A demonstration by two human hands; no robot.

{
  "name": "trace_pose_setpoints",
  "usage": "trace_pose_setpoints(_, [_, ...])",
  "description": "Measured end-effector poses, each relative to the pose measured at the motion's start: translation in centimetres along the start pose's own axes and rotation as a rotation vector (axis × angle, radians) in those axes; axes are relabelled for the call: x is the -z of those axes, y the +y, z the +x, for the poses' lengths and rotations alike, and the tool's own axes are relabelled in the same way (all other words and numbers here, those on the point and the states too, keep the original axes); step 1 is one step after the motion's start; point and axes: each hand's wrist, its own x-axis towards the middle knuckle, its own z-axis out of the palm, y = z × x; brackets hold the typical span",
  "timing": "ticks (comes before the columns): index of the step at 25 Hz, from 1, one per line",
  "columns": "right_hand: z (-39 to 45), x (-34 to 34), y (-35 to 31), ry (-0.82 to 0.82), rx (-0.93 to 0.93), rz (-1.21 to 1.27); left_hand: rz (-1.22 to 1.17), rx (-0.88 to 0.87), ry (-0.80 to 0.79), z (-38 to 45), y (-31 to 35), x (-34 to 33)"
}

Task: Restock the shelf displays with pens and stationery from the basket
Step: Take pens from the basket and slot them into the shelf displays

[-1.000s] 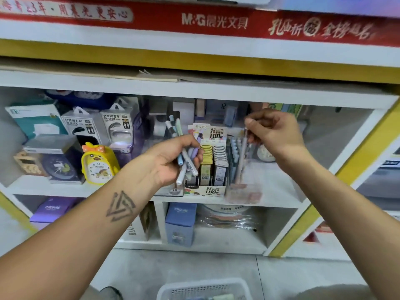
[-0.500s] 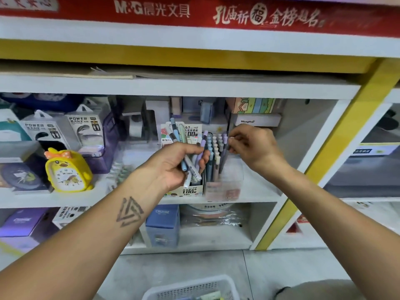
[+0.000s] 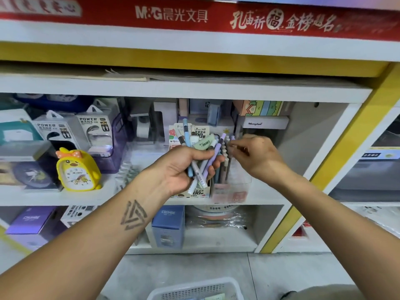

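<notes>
My left hand (image 3: 179, 167) grips a bundle of pens (image 3: 204, 163) in blue, purple and white, with a pale green piece on top, in front of the middle shelf (image 3: 65, 197). Just to its right, my right hand (image 3: 255, 158) pinches the top of a pen (image 3: 227, 167) that stands among several others in a clear pen holder (image 3: 240, 189) on that shelf. A display box of pencil leads (image 3: 200, 191) stands left of the holder, partly hidden by my left hand. The white basket (image 3: 194, 289) sits on the floor at the bottom edge.
A yellow duck clock (image 3: 75, 169), power bank boxes (image 3: 93, 126) and other boxes fill the shelf's left side. Blue (image 3: 168, 226) and purple boxes (image 3: 30, 219) stand on the lower shelf. A yellow post (image 3: 337, 161) bounds the unit on the right.
My right hand has come down from high on the shelf and lowered its pen into the clear holder. The left hand with the bundle has moved closer to it.
</notes>
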Motion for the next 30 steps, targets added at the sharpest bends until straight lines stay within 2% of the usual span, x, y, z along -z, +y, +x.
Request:
trace_pose_setpoints(2, [0.3, 0.2, -0.9, 0.045, -0.194, 0.421, 0.012, 0.0, -0.023, -0.2, 0.1, 0.0])
trace_pose_setpoints(4, [0.5, 0.5, -1.8, -0.005, -0.309, 0.888, 0.049, -0.011, -0.043, -0.5, 0.1, 0.0])
trace_pose_setpoints(6, [0.6, 0.8, -2.4, -0.05, -0.312, 1.078, 0.092, -0.025, -0.059, -0.7, 0.0, 0.0])
trace_pose_setpoints(8, [0.8, 1.1, -2.7, -0.003, -0.35, 1.131, 0.105, -0.04, -0.076, -0.7, 0.0, 0.2])
trace_pose_setpoints(11, [1.3, 2.2, -1.6, 0.202, -0.413, 1.075, 0.076, -0.04, -0.066, -0.5, 0.0, 0.5])
trace_pose_setpoints(13, [1.5, 2.9, -0.2, 0.299, -0.354, 0.781, 0.075, -0.043, -0.064, -0.3, 0.0, 0.5])
trace_pose_setpoints(15, [1.2, 3.0, 0.8, 0.284, -0.241, 0.365, 0.068, -0.046, -0.056, -0.2, 0.0, 0.5])
trace_pose_setpoints(17, [0.7, 2.5, 1.1, 0.2, -0.155, 0.185, 0.062, -0.047, -0.05, 0.0, 0.0, 0.5])
trace_pose_setpoints(21, [0.0, 0.9, 1.4, 0.1, -0.08, 0.189, 0.048, -0.047, -0.044, 0.3, -0.2, 0.5])
trace_pose_setpoints(30, [0.1, -0.4, 1.4, 0.061, 0.018, 0.138, 0.067, -0.06, -0.052, 0.2, -0.2, 0.6])
